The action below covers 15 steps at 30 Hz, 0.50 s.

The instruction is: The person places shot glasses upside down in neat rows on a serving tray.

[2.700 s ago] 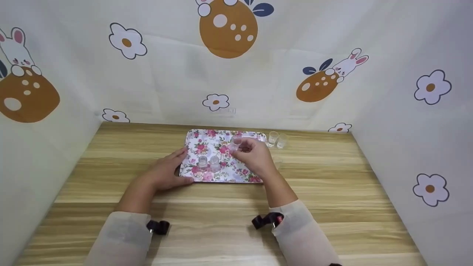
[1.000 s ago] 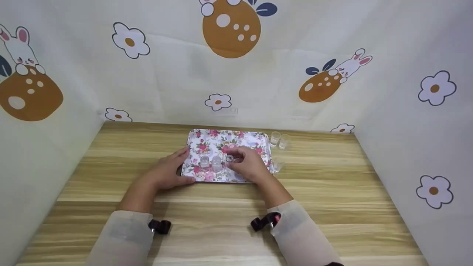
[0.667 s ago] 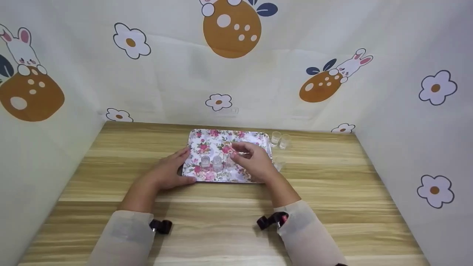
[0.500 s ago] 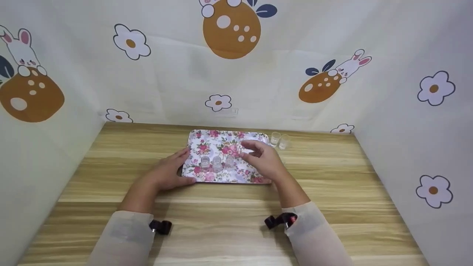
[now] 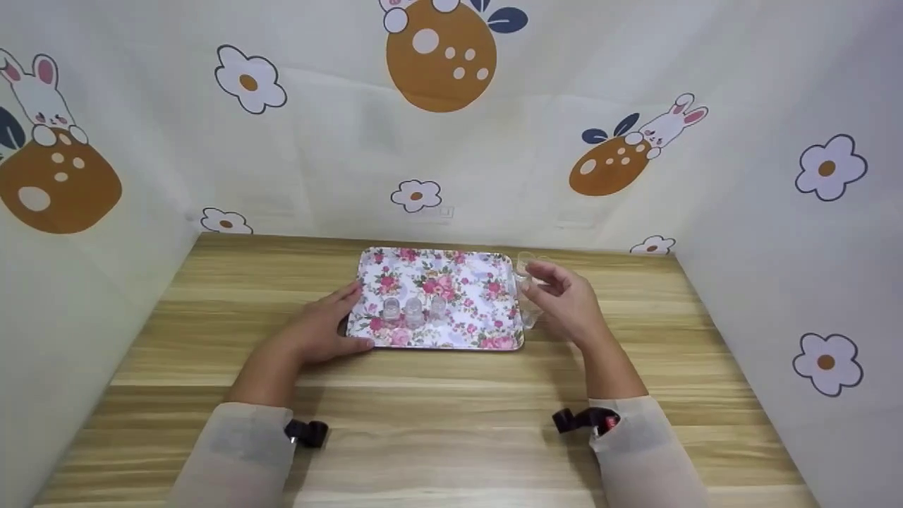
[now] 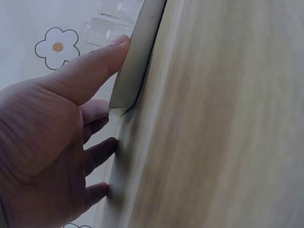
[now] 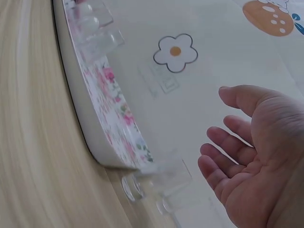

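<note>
In the head view a white tray [image 5: 480, 317] with a pink floral print lies on the wooden table. My left hand [image 5: 321, 328] holds its near left corner, thumb on the front rim and fingers along the left side. Three small clear shot glasses stand in a row on the tray: a left one [image 5: 391, 310], a middle one [image 5: 413, 312] and a right one [image 5: 437, 308]. Beyond the tray's right edge, my right hand [image 5: 568, 303] hovers empty, fingers loosely bent. More shot glasses [image 7: 173, 180] stand there, partly hidden behind that hand in the head view.
The wooden table [image 5: 423, 423] runs back to a pale curtain [image 5: 317, 141] printed with flowers and rabbits, which also closes off both sides. A black wrist camera [image 5: 307, 432] sits at the left sleeve, another wrist camera [image 5: 585, 420] at the right.
My right hand has set a shot glass on the tray as the third in the row, let it go and moved right, past the tray's edge. The left hand has stayed at its corner.
</note>
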Motion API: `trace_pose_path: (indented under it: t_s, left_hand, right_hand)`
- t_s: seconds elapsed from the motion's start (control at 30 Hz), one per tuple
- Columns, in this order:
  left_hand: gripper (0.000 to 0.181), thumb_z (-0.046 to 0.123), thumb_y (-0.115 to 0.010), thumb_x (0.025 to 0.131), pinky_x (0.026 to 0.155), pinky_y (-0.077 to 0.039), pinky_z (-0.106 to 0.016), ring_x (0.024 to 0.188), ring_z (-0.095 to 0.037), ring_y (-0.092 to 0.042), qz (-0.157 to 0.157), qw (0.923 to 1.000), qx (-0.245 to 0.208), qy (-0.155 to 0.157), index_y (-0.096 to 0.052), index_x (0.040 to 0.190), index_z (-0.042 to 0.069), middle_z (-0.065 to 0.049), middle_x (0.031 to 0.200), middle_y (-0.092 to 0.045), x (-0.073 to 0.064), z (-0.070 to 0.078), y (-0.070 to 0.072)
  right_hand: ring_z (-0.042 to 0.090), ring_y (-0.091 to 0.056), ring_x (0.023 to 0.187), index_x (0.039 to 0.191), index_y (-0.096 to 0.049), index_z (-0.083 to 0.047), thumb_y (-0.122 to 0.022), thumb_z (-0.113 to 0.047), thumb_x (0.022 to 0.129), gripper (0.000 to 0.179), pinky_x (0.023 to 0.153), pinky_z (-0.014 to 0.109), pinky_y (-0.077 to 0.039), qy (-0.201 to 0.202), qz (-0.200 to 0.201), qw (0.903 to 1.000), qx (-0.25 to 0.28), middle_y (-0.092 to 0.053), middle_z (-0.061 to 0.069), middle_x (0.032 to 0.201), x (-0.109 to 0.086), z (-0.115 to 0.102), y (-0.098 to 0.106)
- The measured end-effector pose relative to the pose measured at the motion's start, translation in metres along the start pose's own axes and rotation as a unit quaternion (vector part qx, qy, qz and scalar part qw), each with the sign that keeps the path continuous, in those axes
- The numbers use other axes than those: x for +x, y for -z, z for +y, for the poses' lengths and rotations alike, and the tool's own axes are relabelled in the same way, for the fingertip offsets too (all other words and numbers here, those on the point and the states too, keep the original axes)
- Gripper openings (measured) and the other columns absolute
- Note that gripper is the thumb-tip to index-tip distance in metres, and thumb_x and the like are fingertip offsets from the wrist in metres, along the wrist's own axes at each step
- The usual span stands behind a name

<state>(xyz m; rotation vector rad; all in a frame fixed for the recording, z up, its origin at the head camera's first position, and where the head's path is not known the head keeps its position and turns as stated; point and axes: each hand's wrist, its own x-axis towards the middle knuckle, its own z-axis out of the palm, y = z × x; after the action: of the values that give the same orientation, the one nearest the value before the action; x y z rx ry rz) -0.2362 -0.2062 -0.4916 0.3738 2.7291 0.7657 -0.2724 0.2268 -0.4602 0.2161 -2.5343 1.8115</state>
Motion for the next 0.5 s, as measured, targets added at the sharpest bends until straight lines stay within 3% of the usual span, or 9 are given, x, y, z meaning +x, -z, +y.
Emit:
trace_pose_path:
  t_s: [0.3, 0.5]
  left_hand:
    - [0.108, 0.062, -0.077, 0.092, 0.132, -0.015, -0.073, 0.166, -0.049, -0.015, 0.001, 1.0, 0.004, 0.002, -0.021, 0.172, 0.016, -0.002, 0.184, -0.011, 0.0, 0.0, 0.001]
    - [0.108, 0.062, -0.077, 0.092, 0.132, -0.014, -0.073, 0.166, -0.048, -0.014, 0.0, 1.0, 0.0, 0.005, -0.021, 0.173, 0.016, -0.002, 0.184, -0.01, -0.001, 0.003, 0.001]
  right_hand:
    - [0.041, -0.061, 0.14, 0.144, -0.064, -0.002, -0.08, -0.016, 0.097, 0.051, 0.103, 0.016, -0.056, -0.018, -0.013, 0.9997, -0.009, -0.065, 0.019, 0.151, 0.0, 0.008, 0.007]
    - [0.04, -0.062, 0.139, 0.147, -0.062, -0.001, -0.085, -0.013, 0.091, 0.062, 0.119, 0.045, -0.053, -0.035, -0.049, 0.9973, -0.043, -0.065, 0.019, 0.151, 0.003, 0.019, 0.011]
